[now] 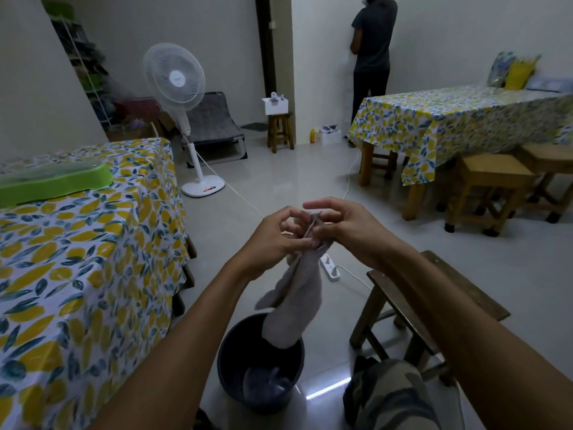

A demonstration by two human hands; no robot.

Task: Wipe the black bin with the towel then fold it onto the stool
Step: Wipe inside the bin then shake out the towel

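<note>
A grey-beige towel [297, 302] hangs from both my hands over the floor, its lower end dangling in front of the far rim of the black bin [231, 364]. My left hand [273, 240] and my right hand [344, 228] pinch its top edge together, fingers closed on the cloth. The round bin stands on the tiled floor below my hands, with something pale and crumpled inside. A dark wooden stool [434, 293] stands just right of the bin, partly hidden by my right forearm.
A table with a lemon-print cloth [77, 259] and a green tray [55, 181] is at left. A white power strip [330, 268] and cords lie on the floor ahead. A standing fan [175, 79], another table, stools and a person are farther back.
</note>
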